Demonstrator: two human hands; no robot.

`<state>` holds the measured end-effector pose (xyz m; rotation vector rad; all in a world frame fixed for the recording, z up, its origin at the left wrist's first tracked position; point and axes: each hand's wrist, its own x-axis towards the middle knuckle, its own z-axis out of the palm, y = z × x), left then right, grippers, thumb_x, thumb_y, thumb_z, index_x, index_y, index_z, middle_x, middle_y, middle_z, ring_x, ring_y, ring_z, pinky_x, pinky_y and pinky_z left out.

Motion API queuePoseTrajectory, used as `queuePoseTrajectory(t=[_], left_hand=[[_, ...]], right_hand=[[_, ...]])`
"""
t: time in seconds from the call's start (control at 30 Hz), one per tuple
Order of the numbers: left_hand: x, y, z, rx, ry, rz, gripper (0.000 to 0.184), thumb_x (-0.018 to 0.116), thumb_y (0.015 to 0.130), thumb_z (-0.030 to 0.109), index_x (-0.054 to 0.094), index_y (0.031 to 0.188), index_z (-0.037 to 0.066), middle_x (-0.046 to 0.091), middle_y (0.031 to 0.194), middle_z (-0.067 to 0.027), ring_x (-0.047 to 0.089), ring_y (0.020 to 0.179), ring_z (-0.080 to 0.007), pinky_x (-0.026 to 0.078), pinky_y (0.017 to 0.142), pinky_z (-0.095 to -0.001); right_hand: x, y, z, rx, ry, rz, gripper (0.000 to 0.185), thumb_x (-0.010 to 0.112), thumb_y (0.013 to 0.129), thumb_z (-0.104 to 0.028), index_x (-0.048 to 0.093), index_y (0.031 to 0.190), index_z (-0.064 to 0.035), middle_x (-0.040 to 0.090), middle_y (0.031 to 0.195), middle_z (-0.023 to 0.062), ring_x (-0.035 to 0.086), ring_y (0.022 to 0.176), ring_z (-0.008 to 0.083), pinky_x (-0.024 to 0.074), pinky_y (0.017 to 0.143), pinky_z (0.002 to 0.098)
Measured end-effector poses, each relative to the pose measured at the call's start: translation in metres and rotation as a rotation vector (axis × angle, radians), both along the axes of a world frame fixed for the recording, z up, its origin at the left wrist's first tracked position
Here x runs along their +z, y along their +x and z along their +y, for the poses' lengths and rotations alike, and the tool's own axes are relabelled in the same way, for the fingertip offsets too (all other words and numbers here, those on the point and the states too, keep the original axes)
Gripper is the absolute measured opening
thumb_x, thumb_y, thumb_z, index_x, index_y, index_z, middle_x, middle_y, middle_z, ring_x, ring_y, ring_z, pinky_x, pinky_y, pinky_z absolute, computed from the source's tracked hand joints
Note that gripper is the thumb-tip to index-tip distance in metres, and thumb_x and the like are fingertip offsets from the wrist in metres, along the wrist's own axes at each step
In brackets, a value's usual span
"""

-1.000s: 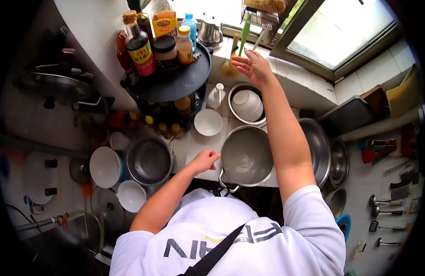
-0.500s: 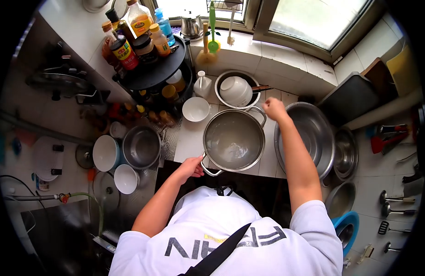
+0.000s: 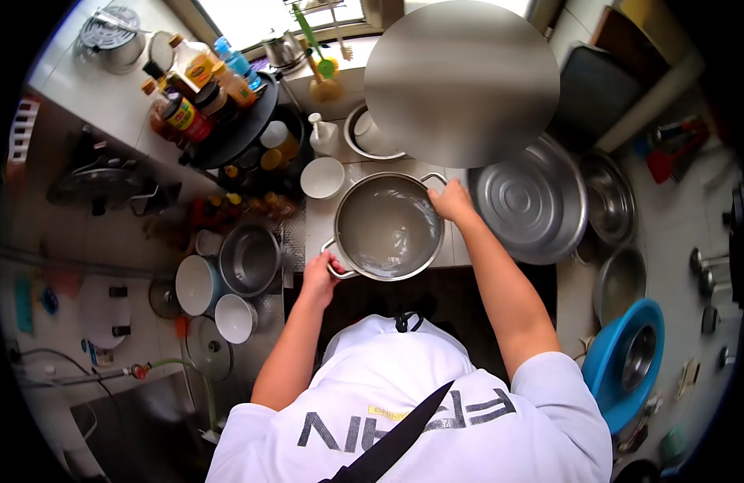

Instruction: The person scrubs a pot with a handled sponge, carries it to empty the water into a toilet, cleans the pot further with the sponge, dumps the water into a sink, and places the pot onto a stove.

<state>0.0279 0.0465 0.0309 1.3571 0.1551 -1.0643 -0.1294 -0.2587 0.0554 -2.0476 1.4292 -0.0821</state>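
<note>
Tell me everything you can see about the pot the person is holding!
The pot is round and wide, silvery grey, and looks like metal with a shiny rim. It has two loop handles on opposite sides; the left hand grips one, the right hand the other. Inside is cloudy, greyish water with bright glints. It looks upright, at the counter's near edge, between a white bowl and a big basin. Whether it's lifted, I can't tell.

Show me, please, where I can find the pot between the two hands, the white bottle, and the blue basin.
Pot (image 3: pixel 390 278): head view, on the near rim.
White bottle (image 3: pixel 325 139): head view, on the body, below its top.
Blue basin (image 3: pixel 606 380): head view, on its bare inner wall.
</note>
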Motion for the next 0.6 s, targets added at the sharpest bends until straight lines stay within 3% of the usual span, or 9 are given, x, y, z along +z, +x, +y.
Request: queuePoseTrajectory(t=[0.03, 0.07, 0.17, 0.2, 0.33, 0.6], left_hand=[[-0.002, 0.009, 0.000, -0.008, 0.001, -0.016, 0.023, 0.045, 0.099, 0.027, 0.052, 0.086, 0.009, 0.054, 0.069, -0.0005, 0.055, 0.061, -0.0132, 0.048, 0.057, -0.0271], [-0.005, 0.018, 0.002, -0.072, 0.039, -0.080, 0.024, 0.044, 0.100, 0.027, 0.052, 0.086, 0.009, 0.053, 0.068, -0.0003, 0.055, 0.060, -0.0129, 0.047, 0.056, -0.0268], [-0.005, 0.040, 0.000, -0.303, 0.170, -0.296, 0.030, 0.042, 0.100, 0.032, 0.053, 0.086, 0.007, 0.052, 0.065, -0.0003, 0.053, 0.055, -0.0124, 0.044, 0.049, -0.0269], [-0.005, 0.046, -0.003, -0.371, 0.217, -0.372, 0.031, 0.043, 0.100, 0.032, 0.053, 0.086, 0.007, 0.051, 0.064, -0.0006, 0.053, 0.055, -0.0125, 0.044, 0.047, -0.0271], [-0.014, 0.062, -0.025, -0.563, 0.309, -0.654, 0.038, 0.044, 0.098, 0.035, 0.057, 0.085, 0.001, 0.051, 0.059, -0.0046, 0.053, 0.049, -0.0150, 0.044, 0.043, -0.0307], [-0.006, 0.004, -0.072, -0.908, 0.231, -0.751, 0.032, 0.052, 0.095, 0.026, 0.060, 0.088, -0.004, 0.059, 0.063, -0.0094, 0.059, 0.052, -0.0186, 0.049, 0.046, -0.0337]], right_hand=[[-0.002, -0.012, 0.009, -0.021, 0.023, -0.018, 0.067, 0.065, 0.078, -0.039, 0.047, 0.116, 0.0137, 0.058, 0.111, 0.0348, 0.056, 0.110, 0.0442, 0.0436, 0.097, 0.0434], [-0.006, -0.024, 0.019, -0.050, -0.018, -0.044, 0.061, 0.067, 0.079, -0.036, 0.049, 0.113, 0.0118, 0.061, 0.105, 0.0297, 0.063, 0.097, 0.0384, 0.0499, 0.089, 0.0421], [-0.005, -0.059, 0.048, -0.356, 0.397, -0.519, 0.051, 0.066, 0.082, -0.030, 0.050, 0.110, 0.0092, 0.064, 0.093, 0.0200, 0.066, 0.077, 0.0273, 0.0551, 0.072, 0.0394], [-0.008, -0.067, 0.059, -0.466, 0.439, -0.603, 0.033, 0.061, 0.087, -0.022, 0.052, 0.104, 0.0052, 0.061, 0.082, 0.0115, 0.063, 0.064, 0.0181, 0.0546, 0.059, 0.0346], [-0.012, -0.107, 0.104, -0.615, 0.476, -0.705, 0.016, 0.053, 0.091, -0.014, 0.056, 0.089, 0.0019, 0.061, 0.076, 0.0095, 0.063, 0.064, 0.0186, 0.0547, 0.059, 0.0337], [-0.020, -0.209, 0.201, -0.947, 0.299, -0.825, 0.016, 0.052, 0.093, -0.012, 0.058, 0.093, 0.0025, 0.061, 0.075, 0.0089, 0.063, 0.067, 0.0184, 0.0533, 0.059, 0.0339]])
